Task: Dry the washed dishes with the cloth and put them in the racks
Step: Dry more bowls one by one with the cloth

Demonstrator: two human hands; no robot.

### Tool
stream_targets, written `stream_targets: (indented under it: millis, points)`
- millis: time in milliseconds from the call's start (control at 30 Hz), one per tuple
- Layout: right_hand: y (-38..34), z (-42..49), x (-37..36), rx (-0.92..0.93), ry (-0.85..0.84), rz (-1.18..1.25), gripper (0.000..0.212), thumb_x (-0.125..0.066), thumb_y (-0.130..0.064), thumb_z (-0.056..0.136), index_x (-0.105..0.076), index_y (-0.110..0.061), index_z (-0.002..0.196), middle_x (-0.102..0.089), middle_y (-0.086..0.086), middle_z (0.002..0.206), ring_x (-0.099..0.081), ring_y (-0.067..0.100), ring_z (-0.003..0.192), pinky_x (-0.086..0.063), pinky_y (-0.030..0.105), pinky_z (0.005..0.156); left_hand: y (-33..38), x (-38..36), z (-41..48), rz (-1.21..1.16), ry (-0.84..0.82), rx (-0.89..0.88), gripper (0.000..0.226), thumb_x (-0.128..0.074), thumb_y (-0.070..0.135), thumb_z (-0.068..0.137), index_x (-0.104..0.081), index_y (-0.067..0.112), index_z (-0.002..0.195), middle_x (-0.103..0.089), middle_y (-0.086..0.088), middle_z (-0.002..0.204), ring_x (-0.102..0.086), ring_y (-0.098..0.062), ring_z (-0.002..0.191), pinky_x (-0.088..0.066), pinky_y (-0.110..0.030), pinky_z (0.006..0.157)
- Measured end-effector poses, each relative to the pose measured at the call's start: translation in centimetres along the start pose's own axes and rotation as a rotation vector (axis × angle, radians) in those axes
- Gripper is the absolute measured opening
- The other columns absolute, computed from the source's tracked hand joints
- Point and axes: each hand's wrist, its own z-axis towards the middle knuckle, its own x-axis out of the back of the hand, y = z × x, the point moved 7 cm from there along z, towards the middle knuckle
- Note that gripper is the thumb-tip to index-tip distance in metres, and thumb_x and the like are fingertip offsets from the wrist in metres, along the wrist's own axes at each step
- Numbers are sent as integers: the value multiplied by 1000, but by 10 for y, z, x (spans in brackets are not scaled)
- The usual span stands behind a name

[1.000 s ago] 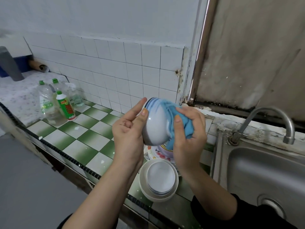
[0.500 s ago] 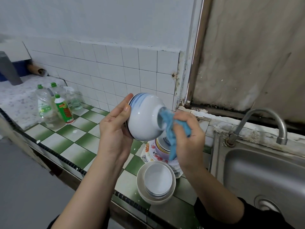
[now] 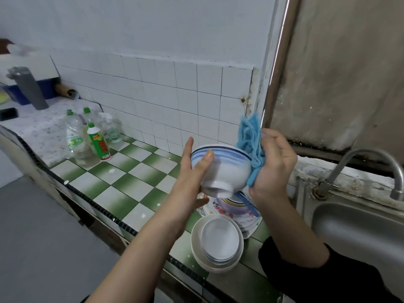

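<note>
**One bowl in the cloth, lots left to do**

Closest to me, at the front edge of the worktop [image 3: 131, 189], sits a stack of white bowls [image 3: 218, 239]. A stack of flowery plates [image 3: 229, 207] is just behind it. Above them my left hand [image 3: 192, 178] grips the blue-striped bowl [image 3: 229, 169], thumb on its near side. My right hand [image 3: 273, 165] has its fingers curled round the blue cloth [image 3: 251, 138] and presses it on the bowl's right side. I think this bowl is half wiped. Both stacks wait, and I see no rack.

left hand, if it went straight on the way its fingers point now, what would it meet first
Probably the white tiled wall. The left hand, holding the bowl, points its fingers up and away; nothing shows between, though depth is unclear.
</note>
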Motion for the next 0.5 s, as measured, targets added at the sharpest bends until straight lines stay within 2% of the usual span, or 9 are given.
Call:
stream_targets:
  millis: [67, 133, 200, 233, 300, 333, 400, 467, 500]
  points:
    - [-11, -11, -17, 163, -196, -118, 24, -60, -6, 77, -71, -25, 68, -65, -11, 66, -61, 4, 60, -49, 17, 56, -9, 2, 2, -70, 4, 84, 91, -77, 57, 50, -40, 45, 133, -70, 8, 107, -71, -24, 90, -58, -43, 78]
    - [-12, -19, -31, 213, -363, -229, 15, -62, -8, 77, -68, -21, 75, -66, -13, 70, -61, 4, 65, -48, 16, 61, -11, 8, 5, -80, 2, 78, 83, -84, 43, 51, -55, 18, 125, -74, -5, 104, -72, -21, 84, -57, -33, 66]
    - [-10, -17, -37, 135, -415, -333, 9, -61, -6, 79, -65, -14, 75, -66, -11, 70, -60, 6, 66, -49, 19, 60, -13, 15, 8, -85, -7, 56, 68, -86, 31, 53, -63, 8, 112, -74, -10, 100, -72, -22, 84, -56, -29, 63]
    - [-7, -13, -37, 38, -389, -386, 10, -62, -9, 81, -65, -15, 74, -66, -7, 71, -60, 11, 65, -50, 21, 57, -13, 17, 8, -66, -11, 32, 74, -89, 31, 48, -63, 4, 112, -74, -13, 101, -72, -24, 86, -56, -29, 64]
    - [5, -2, -29, -232, -292, -461, 14, -63, -14, 88, -63, -16, 74, -66, 8, 79, -60, 24, 68, -50, 24, 50, -12, 24, 8, 41, 18, -68, 98, -95, 38, 36, -57, 5, 120, -71, -13, 109, -69, -28, 98, -56, -32, 70]
    - [11, 1, -28, -361, -290, -488, 13, -63, -18, 89, -63, -16, 76, -67, 10, 82, -61, 28, 73, -54, 27, 53, -10, 27, 6, 100, 36, -127, 103, -95, 38, 33, -53, 11, 123, -69, -9, 112, -67, -24, 103, -56, -32, 74]
    - [17, 0, -34, -511, -430, -542, 6, -66, -27, 76, -65, -22, 79, -68, 4, 84, -63, 24, 82, -56, 41, 74, -6, 25, 2, 161, 33, -218, 102, -93, 31, 33, -48, 24, 124, -65, 1, 114, -65, -12, 105, -55, -26, 79]
    - [24, -16, -46, -581, -661, -618, 21, -65, -22, 66, -63, -25, 86, -66, 1, 85, -62, 18, 83, -51, 39, 81, -2, 19, 0, 229, -21, -275, 98, -93, 22, 39, -46, 23, 125, -65, 1, 115, -65, -13, 107, -55, -27, 82]
    - [27, -25, -50, -577, -751, -692, 25, -67, -18, 69, -61, -26, 92, -65, 0, 87, -61, 16, 83, -50, 37, 81, 0, 17, 0, 276, -36, -284, 92, -95, 17, 43, -48, 21, 122, -67, 0, 113, -66, -14, 105, -56, -27, 82]
